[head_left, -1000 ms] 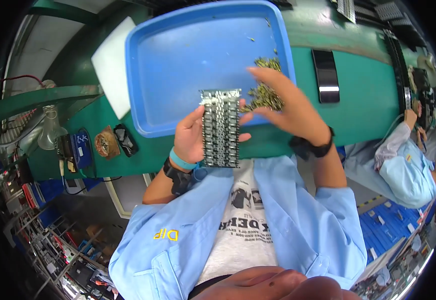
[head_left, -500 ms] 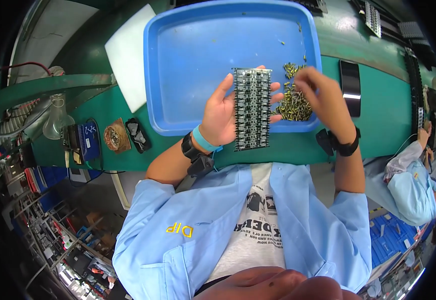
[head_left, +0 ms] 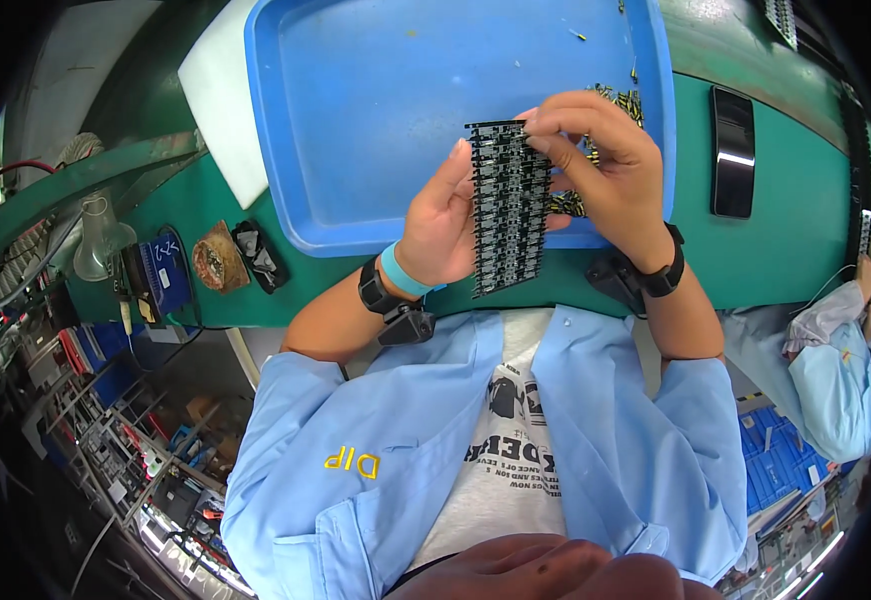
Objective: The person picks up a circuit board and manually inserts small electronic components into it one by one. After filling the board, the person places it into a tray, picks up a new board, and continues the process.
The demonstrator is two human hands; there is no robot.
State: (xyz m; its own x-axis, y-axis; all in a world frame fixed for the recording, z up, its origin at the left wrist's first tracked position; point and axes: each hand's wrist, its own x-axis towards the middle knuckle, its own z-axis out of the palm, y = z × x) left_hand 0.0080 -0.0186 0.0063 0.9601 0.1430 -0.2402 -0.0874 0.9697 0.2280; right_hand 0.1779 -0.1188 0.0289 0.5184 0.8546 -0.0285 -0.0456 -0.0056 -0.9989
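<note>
your left hand (head_left: 438, 232) grasps a populated circuit board (head_left: 511, 210) over the near edge of a blue tray (head_left: 356, 130), at its five o'clock, as your right hand (head_left: 611, 165) sets thumb and fingertips at the board's one o'clock corner, any pinched part impossible to tell. the step appears to be fingertip placement; next calls for steady left-hand support.

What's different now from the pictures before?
The right hand moved left, from over the small brass-coloured parts to the upper right corner of the dark rectangular circuit board, which now tilts differently. The left hand still holds the board; the blue rectangular plastic tray stayed put.
</note>
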